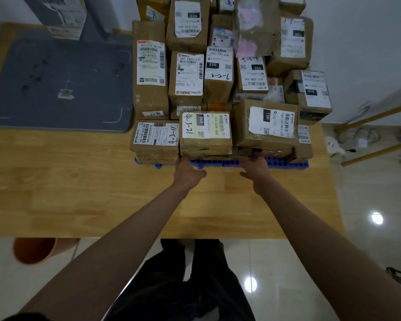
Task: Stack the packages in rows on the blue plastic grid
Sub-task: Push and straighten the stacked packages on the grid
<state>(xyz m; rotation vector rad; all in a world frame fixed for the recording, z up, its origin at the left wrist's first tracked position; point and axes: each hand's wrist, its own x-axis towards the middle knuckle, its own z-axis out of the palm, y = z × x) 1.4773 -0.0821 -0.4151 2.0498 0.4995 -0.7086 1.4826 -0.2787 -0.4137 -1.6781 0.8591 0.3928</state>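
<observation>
Dark trousers [183, 281] nearest the lens, standing at the near edge of the desk [79, 193]; two bare forearms reaching forward and slightly inward over the wood.

Left hand [187, 171] resting against the lower near-left corner of the package marked 12-3-4 [206, 133], thumb spread out to the right, fingertips hidden under the box edge, so not gripping as far as can be told. Right hand [256, 166] reaching under the tilted 15H package [267, 126], fingers tucked out of sight beneath its front edge; whether clasping or only pushing cannot be told.

Packages lying straight ahead of both hands, the front row running left to right along the near edge of the blue plastic grid [276, 162], long axis of the row crossing the reach of the arms. Left hand nearer the 12-3-4 package and its neighbour marked 4-3-11 [155, 141]; right hand nearer the 15H package, sitting askew and overlapping the box beneath. Probably squaring the front row, pushing away from the body.

Behind, more cartons [188, 72] packed upward in rows toward the wall. Grey mat [56, 84] lying on the left part of the desk, a white carton [60, 15] beyond it. Orange bin [34, 250] on the glossy tiled floor [310, 262] at left, ceiling lights reflecting at right.
</observation>
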